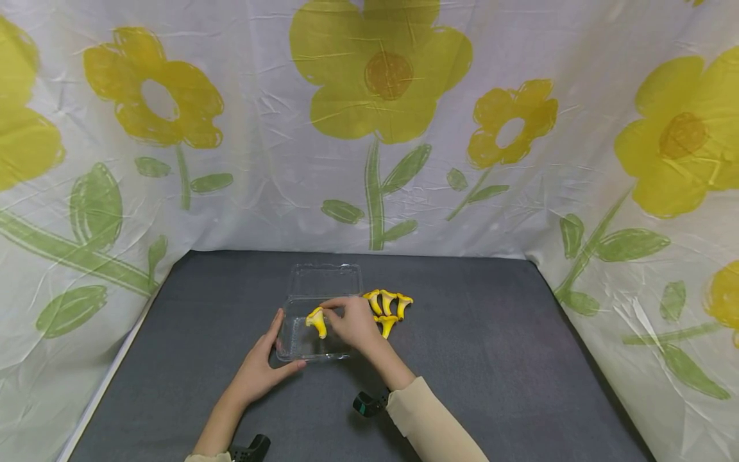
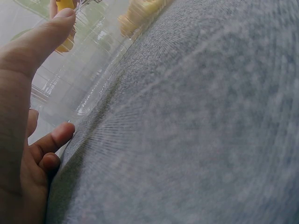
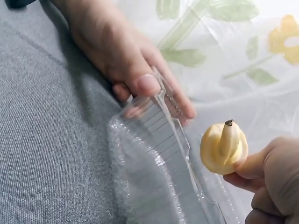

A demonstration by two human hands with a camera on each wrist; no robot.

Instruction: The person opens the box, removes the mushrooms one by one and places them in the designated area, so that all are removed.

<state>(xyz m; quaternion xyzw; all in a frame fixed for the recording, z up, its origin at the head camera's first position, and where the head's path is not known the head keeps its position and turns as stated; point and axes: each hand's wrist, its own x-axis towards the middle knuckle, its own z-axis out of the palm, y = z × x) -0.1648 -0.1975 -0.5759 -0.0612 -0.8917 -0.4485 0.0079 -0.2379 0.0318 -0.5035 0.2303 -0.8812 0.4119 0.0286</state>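
My right hand (image 1: 353,322) pinches a yellow chanterelle mushroom (image 1: 316,322) between thumb and fingers, over the base of a clear plastic clamshell box (image 1: 314,354). In the right wrist view the mushroom (image 3: 223,148) shows its pale stem end with a dark tip, above the box's rim. With its thumb at the front rim and its fingers along the left side, my left hand (image 1: 262,364) holds the box by its near left corner. The lid (image 1: 326,281) lies folded back, away from me.
Several more yellow chanterelles (image 1: 388,303) lie on the dark grey tabletop (image 1: 491,359) just right of the box, partly behind my right hand. A white curtain (image 1: 254,128) printed with yellow flowers hangs behind the table and along its sides.
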